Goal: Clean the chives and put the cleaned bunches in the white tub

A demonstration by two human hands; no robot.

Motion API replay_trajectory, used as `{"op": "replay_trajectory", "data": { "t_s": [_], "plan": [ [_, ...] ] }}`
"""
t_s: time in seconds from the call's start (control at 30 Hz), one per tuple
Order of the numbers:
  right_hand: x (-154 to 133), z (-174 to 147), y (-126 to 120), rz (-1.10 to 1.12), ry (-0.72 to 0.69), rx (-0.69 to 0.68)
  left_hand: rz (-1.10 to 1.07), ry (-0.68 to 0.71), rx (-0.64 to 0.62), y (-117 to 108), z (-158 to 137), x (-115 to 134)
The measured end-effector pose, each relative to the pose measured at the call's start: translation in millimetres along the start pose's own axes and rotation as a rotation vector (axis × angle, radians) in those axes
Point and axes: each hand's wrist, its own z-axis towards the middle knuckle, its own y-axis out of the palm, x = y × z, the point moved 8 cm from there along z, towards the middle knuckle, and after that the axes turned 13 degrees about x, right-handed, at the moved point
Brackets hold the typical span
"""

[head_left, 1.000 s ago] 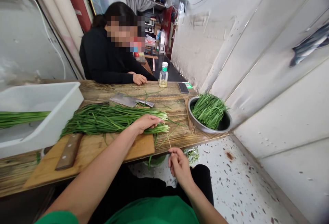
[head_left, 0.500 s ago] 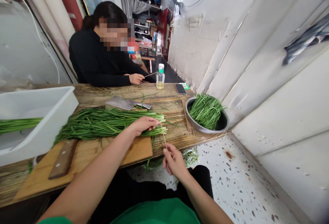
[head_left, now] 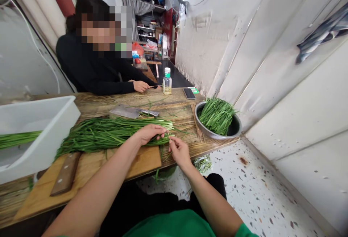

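A thin bamboo skewer [head_left: 169, 137] spans the small gap between my two hands. My right hand [head_left: 180, 154] is closed round its lower part, just off the table's front edge. At its upper end my left hand [head_left: 151, 134] pinches with the fingertips; whether a chive stem is also in that pinch is too small to tell. Under and behind my left hand lies a long bundle of green garlic chives [head_left: 95, 132], pale ends to the right. It rests partly on a wooden cutting board [head_left: 92, 168].
A cleaver [head_left: 125, 111] lies behind the chives; a wooden knife handle [head_left: 65, 174] is in front. A white bin [head_left: 63, 112] stands left, a metal bowl [head_left: 214, 134] of chives right, beside loose skewers [head_left: 198, 124]. Across the table, a co-worker's hand [head_left: 141, 86] holds a skewer near a bottle [head_left: 167, 81].
My right hand has moved up and slightly left, close to my left hand, so less of the skewer shows. The co-worker's hand has shifted slightly left and down in view.
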Motion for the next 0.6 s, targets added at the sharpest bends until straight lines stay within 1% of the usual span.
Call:
{"op": "replay_trajectory", "data": {
  "t_s": [0.07, 0.13, 0.27, 0.47, 0.6],
  "plan": [
    [2.4, 0.5, -4.7, -0.02, -0.02, 0.061, -0.036, -0.012, 0.004, -1.4, 2.6, -2.4],
    [7.8, -4.2, -7.6, -0.039, -0.018, 0.077, -0.041, -0.021, 0.019, -2.7, 5.4, -4.9],
    [12.4, -10.3, -11.2, -0.07, -0.062, 0.107, 0.001, -0.029, 0.048, -3.0, 8.8, -7.5],
    [12.0, -5.9, -9.2, -0.069, -0.088, 0.121, 0.018, -0.033, 0.035, -2.2, 8.4, -8.1],
    [12.9, -6.7, -9.2, -0.056, -0.08, 0.118, 0.02, -0.035, 0.042, -2.9, 8.5, -8.4]
  ]
}}
